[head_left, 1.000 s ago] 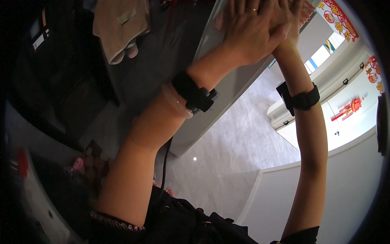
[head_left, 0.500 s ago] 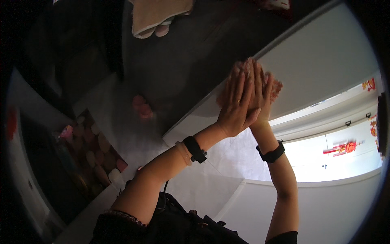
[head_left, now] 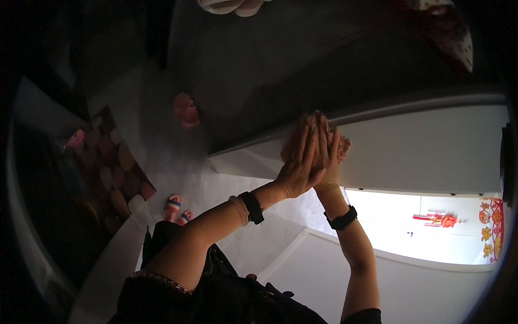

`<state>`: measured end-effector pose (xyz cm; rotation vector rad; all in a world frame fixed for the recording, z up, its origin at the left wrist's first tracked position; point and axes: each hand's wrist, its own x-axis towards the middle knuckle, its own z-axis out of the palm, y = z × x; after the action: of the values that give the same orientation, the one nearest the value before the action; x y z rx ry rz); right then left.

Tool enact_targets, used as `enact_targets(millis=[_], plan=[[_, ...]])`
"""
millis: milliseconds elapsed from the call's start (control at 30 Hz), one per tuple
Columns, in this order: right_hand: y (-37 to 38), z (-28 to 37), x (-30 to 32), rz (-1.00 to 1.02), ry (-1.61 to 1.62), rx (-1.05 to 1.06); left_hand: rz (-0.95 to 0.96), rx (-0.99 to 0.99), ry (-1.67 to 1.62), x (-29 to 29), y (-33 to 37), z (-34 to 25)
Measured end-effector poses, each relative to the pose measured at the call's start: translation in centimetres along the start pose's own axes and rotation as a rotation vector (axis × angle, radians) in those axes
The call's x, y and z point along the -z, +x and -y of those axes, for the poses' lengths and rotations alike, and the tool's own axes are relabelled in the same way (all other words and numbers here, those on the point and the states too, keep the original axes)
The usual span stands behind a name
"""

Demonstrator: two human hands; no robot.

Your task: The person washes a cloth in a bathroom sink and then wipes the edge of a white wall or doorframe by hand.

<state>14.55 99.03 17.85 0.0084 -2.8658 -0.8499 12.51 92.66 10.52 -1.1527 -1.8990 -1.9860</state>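
My left hand (head_left: 302,170) and my right hand (head_left: 327,162) are together on a crumpled pinkish-brown cloth (head_left: 344,150), near the dark upper edge of a white panel (head_left: 421,146). The left hand overlaps part of the right. The fingers of both hands are stretched out and press the cloth down, and its edges poke out on either side. Much of the cloth is hidden under the hands. A black band circles each wrist, with a pale bracelet beside the left one.
A large dark surface (head_left: 259,75) lies beyond the panel. On the left are pink slippers (head_left: 186,110) and a pebble-patterned mat (head_left: 121,178). Striped sandals (head_left: 172,205) are on my feet. Red and gold decorations (head_left: 442,220) hang in the bright area at right.
My view has turned, so the panel's edge slopes less. Both hands and the cloth appear lower and farther left. My sandals have come into view.
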Motion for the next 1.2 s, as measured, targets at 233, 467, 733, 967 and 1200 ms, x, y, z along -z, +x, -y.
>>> enact_targets(millis=[233,467,733,967,1200], plan=[[-0.1,-0.1,-4.1,0.031,-0.153,0.173,0.035,0.134,-0.078,-1.7,-1.2,2.9],[0.7,2.6,-5.2,0.254,-0.408,0.375,0.039,0.341,-0.09,-0.6,-3.5,4.6],[0.2,2.3,-9.4,0.364,0.489,0.075,0.145,0.391,-0.08,-0.4,-3.0,5.2],[1.1,1.6,-5.7,0.15,0.117,0.32,0.011,0.4,-0.084,-1.0,-2.5,2.9],[0.1,1.1,-1.3,-0.033,-0.145,0.349,-0.155,0.08,0.012,-0.4,-1.4,-0.4]])
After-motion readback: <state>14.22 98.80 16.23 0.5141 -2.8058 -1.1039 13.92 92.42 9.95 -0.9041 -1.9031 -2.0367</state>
